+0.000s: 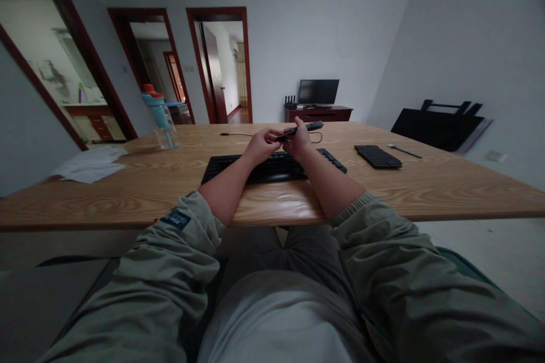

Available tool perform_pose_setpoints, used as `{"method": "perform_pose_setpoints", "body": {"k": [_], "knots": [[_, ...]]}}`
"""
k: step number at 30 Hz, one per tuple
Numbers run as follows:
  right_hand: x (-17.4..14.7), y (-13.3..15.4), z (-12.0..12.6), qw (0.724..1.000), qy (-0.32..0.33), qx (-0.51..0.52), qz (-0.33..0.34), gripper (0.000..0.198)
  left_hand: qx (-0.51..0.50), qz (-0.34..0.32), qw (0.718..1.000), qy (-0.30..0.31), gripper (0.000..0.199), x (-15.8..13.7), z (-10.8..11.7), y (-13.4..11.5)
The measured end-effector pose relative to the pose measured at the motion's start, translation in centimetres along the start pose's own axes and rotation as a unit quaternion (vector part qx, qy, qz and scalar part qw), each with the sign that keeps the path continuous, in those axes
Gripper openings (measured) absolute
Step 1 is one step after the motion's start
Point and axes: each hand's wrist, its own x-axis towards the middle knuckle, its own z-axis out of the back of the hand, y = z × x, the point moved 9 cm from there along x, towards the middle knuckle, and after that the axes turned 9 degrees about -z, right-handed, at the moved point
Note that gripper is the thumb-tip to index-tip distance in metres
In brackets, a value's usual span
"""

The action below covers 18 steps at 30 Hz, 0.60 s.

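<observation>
Above a black keyboard (272, 170), both of my hands meet around a slim, dark, elongated object (315, 125). My right hand (299, 139) is closed around its middle, and one end sticks out to the right. The fingers of my left hand (263, 144) pinch at its left end. Its exact kind is too dark and small to make out. The keyboard lies flat on the wooden table, its middle partly hidden by my hands and forearms. Behind my hands runs a thin black cable (238, 134), with a plug at its left end and a loop at the right.
To the right lie a black block of keys (377, 157) and a thin blue-tipped stick (404, 151). On the left, a clear bottle with a blue and red top (164, 119) stands behind white paper (91, 164). The wooden table's (128, 204) front edge is close to my body.
</observation>
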Motion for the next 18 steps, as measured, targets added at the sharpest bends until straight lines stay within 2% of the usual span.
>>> {"method": "perform_pose_setpoints", "body": {"k": [12,15,18], "knots": [[0.8,0.6,0.4,0.999,-0.003,-0.03,0.04,0.045,0.012,0.016,1.0,0.008,0.013,-0.1,0.1,0.0],[0.6,1.1,0.9,0.996,-0.038,-0.053,0.063,0.043,0.024,0.03,0.999,0.018,0.017,-0.2,-0.1,0.3],[0.3,1.6,1.6,0.988,-0.087,-0.087,0.096,0.04,0.095,0.036,0.995,0.015,0.017,-0.3,0.2,0.7]]}}
